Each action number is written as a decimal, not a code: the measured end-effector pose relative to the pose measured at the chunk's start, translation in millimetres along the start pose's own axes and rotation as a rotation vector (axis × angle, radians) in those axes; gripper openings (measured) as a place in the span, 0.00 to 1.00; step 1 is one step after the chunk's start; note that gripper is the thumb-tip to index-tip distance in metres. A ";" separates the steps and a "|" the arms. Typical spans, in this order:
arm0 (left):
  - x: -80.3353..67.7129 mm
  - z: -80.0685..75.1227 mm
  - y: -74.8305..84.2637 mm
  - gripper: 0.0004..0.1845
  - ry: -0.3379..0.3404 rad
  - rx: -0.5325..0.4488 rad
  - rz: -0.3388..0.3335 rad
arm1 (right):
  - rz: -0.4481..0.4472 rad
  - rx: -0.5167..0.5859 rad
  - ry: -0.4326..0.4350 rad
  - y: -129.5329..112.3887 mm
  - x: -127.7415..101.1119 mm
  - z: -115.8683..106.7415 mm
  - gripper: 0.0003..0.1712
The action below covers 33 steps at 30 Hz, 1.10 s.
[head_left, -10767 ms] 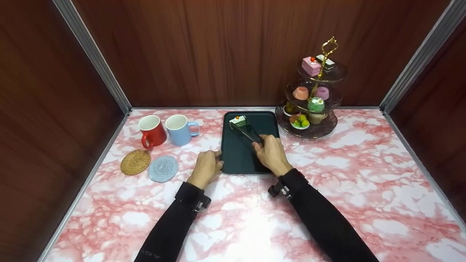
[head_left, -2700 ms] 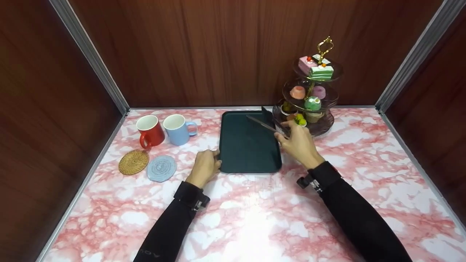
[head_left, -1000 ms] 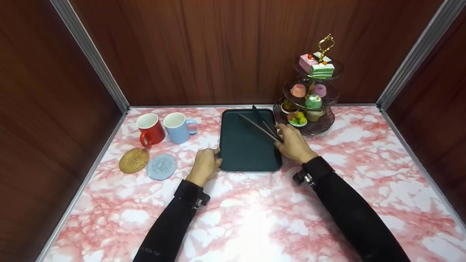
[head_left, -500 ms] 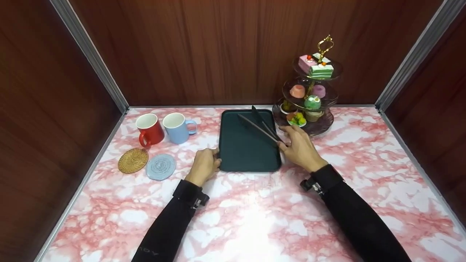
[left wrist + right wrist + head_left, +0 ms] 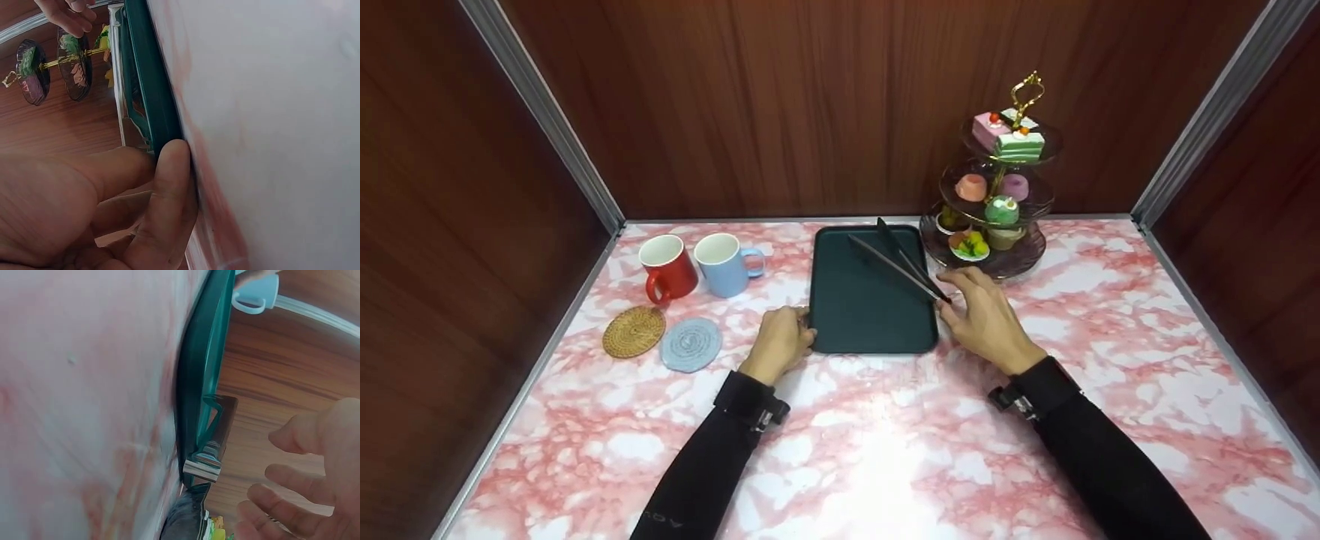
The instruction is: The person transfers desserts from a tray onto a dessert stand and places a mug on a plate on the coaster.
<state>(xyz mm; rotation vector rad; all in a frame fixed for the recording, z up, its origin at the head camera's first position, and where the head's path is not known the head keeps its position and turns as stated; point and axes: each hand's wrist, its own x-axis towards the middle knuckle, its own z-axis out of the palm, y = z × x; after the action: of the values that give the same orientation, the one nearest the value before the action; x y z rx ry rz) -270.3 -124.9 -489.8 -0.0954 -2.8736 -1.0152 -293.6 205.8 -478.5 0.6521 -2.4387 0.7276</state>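
My left hand (image 5: 780,341) pinches the near left edge of a dark green rectangular tray (image 5: 870,322); the left wrist view shows thumb and finger (image 5: 173,169) at its rim. Tongs (image 5: 894,265) lie slantwise on the tray, arms spread, their hinge end on the right rim. Just right of that end, my right hand (image 5: 986,319) has its fingers spread. In the right wrist view a gap shows between those fingers and the tongs' metal end (image 5: 202,467). A green layered cake slice (image 5: 1020,148) sits on the top tier of a three-tier dessert stand (image 5: 1016,261).
Behind the right hand, the stand also holds a pink cake slice (image 5: 988,133), small domed desserts and tarts. At left are a red mug (image 5: 675,274), a light blue mug (image 5: 725,270), a woven brown coaster (image 5: 634,331) and a grey-blue coaster (image 5: 691,344). Wood-look walls enclose the table.
The green cake slice has gone from the tongs over the tray to the stand's top tier. My right hand has set the tongs on the tray, let go and drawn back rightward.
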 end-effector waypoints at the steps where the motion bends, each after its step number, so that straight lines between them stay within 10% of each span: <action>1: -0.4 0.3 0.4 0.20 0.002 -0.001 0.007 | -0.003 0.000 -0.002 -1.1 -0.7 -0.3 0.24; 33: -21.9 -63.2 -48.4 0.20 0.193 0.142 -0.016 | -0.152 0.053 -0.084 -67.7 16.2 24.5 0.24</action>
<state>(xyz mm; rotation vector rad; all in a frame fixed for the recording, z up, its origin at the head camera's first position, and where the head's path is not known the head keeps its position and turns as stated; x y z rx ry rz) -248.7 -202.8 -473.4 0.0343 -2.7625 -0.7721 -275.5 136.1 -462.5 0.8948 -2.4202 0.7180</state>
